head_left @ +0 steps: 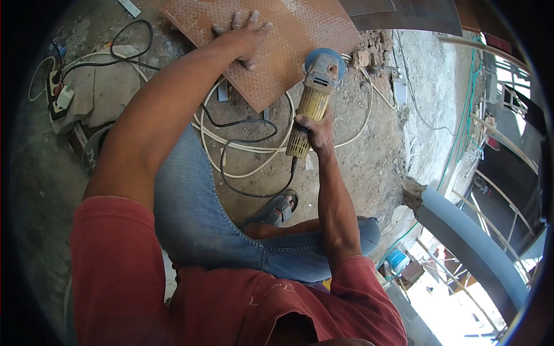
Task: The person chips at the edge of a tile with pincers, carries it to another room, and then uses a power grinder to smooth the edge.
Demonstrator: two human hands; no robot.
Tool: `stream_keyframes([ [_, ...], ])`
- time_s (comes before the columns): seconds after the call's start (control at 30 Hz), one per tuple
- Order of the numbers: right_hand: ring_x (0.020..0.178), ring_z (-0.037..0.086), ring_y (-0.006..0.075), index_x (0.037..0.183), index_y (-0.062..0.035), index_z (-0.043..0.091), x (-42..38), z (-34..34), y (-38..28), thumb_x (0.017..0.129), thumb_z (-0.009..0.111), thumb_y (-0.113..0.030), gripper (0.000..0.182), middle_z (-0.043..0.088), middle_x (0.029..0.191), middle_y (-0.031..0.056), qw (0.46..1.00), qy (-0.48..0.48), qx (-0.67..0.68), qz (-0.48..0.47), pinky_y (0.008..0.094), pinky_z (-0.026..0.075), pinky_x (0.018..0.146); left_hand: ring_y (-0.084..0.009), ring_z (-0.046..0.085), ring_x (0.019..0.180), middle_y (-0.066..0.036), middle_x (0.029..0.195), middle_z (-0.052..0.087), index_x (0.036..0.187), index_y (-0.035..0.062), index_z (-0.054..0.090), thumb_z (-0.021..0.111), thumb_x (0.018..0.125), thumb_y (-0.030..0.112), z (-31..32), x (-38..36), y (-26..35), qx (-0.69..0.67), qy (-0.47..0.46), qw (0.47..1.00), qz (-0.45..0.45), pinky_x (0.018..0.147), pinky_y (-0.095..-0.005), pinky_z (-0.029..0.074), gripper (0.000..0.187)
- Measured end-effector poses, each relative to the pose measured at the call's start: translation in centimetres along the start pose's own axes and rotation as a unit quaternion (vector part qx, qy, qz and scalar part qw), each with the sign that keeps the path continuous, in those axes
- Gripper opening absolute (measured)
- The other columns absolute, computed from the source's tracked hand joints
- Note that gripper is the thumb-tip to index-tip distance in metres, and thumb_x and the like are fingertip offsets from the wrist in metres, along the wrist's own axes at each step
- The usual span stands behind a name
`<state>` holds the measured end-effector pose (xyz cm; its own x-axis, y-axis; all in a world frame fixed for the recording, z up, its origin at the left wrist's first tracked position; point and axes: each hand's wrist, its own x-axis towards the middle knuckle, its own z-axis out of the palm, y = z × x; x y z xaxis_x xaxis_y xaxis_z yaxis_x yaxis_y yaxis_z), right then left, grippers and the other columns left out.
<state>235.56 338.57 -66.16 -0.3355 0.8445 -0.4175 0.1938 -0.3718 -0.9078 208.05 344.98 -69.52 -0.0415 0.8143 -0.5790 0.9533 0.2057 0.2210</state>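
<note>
A yellow angle grinder (311, 106) with a grey head and a round blue disc (338, 60) is held in my right hand (318, 131), whose fingers wrap round its body. The disc is beside the right edge of a brown patterned tile (288, 34); whether they touch I cannot tell. Spread over the tile's left part, my left hand (244, 39) presses flat with its fingers apart. A black cord (294, 167) leaves the grinder's lower end and loops over the ground.
White cable coils (254, 149) lie on the dusty ground beyond my legs. At the left, a power strip (56, 95) with plugs rests by a stone block (109, 86). My sandalled foot (277, 210) is below the cables. A grey column (461, 230) stands at the right, near blue string (397, 261).
</note>
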Motion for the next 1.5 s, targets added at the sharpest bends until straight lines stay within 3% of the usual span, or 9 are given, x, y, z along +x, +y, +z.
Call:
stream_keyframes([
  [0.03,0.077,0.056,0.0152,0.113,-0.0002,0.043,0.1,-0.1,0.1,0.061,0.076,-0.012,0.063,0.055,0.091,0.0065,1.0,0.002,-0.007,-0.003,0.0296,0.05,0.069,-0.0355,-0.006,0.14,0.001,0.153,-0.013,0.144,0.0388,0.001,0.082,0.063,0.027,-0.1,-0.1,0.1,-0.007,-0.006,1.0,-0.008,0.096,-0.0757,0.017,0.116],
  [1.07,0.075,0.057,0.0159,0.11,0.0017,0.043,0.5,-0.9,0.7,0.059,0.078,-0.016,0.065,0.056,0.089,0.0078,0.998,0.016,-0.053,-0.009,0.0297,0.05,0.068,-0.0364,-0.007,0.139,0.003,0.153,-0.013,0.144,0.041,0.0,0.082,0.063,0.024,-0.3,-1.2,0.5,-0.017,-0.001,1.0,-0.019,0.096,-0.0761,0.018,0.116],
  [1.13,0.076,0.057,0.0157,0.111,0.0011,0.044,0.3,-0.4,0.1,0.059,0.078,-0.015,0.065,0.056,0.089,0.0075,0.999,0.009,-0.052,-0.002,0.0296,0.05,0.068,-0.0387,0.002,0.14,-0.015,0.153,0.0,0.147,0.0239,0.011,0.072,0.075,0.024,-2.8,-5.0,1.0,-0.029,0.053,0.998,0.015,0.103,-0.0656,0.012,0.094],
  [1.17,0.076,0.057,0.0155,0.111,0.0006,0.044,0.2,-0.2,-0.2,0.058,0.078,-0.015,0.065,0.056,0.089,0.0071,0.999,0.004,-0.052,0.004,0.0296,0.05,0.068,-0.0387,0.002,0.14,-0.015,0.153,0.0,0.147,0.0239,0.011,0.072,0.075,0.024,-3.8,-4.8,1.0,-0.03,0.052,0.998,0.016,0.103,-0.0656,0.012,0.094],
  [1.23,0.076,0.056,0.0154,0.111,0.0002,0.044,0.1,-0.2,-0.3,0.058,0.078,-0.014,0.065,0.056,0.089,0.0068,0.998,0.006,-0.061,0.008,0.0295,0.05,0.068,-0.0401,-0.024,0.134,-0.008,0.147,-0.031,0.144,0.027,-0.014,0.078,0.07,0.021,-5.2,-3.7,0.9,-0.054,-0.137,0.989,0.006,0.102,-0.0698,0.004,0.119],
  [1.37,0.076,0.056,0.0151,0.111,-0.0003,0.045,0.1,0.0,-0.4,0.058,0.078,-0.014,0.064,0.055,0.089,0.0062,0.998,0.008,-0.063,0.013,0.0296,0.05,0.068,-0.0402,-0.018,0.137,-0.01,0.15,-0.024,0.146,0.0243,-0.008,0.078,0.071,0.022,-4.2,-3.3,0.9,-0.046,-0.126,0.991,0.005,0.102,-0.0693,0.006,0.114],
  [1.43,0.078,0.056,0.0158,0.112,-0.0002,0.045,0.1,-0.2,-0.3,0.06,0.077,-0.014,0.063,0.056,0.091,0.0068,0.998,0.002,-0.069,0.012,0.0302,0.049,0.07,-0.0393,-0.002,0.139,0.0,0.153,-0.008,0.143,0.0409,-0.001,0.084,0.061,0.024,-0.6,-1.0,0.4,0.017,-0.005,1.0,-0.01,0.099,-0.0736,0.019,0.12],
  [1.5,0.08,0.056,0.0165,0.113,0.0,0.045,0.2,-0.3,-0.2,0.061,0.076,-0.014,0.062,0.056,0.093,0.0074,0.997,-0.004,-0.074,0.008,0.0308,0.049,0.072,-0.0379,-0.001,0.139,0.002,0.153,-0.008,0.143,0.0415,-0.002,0.083,0.062,0.023,0.4,-0.2,0.0,0.012,0.007,1.0,-0.006,0.097,-0.0763,0.018,0.119],
])
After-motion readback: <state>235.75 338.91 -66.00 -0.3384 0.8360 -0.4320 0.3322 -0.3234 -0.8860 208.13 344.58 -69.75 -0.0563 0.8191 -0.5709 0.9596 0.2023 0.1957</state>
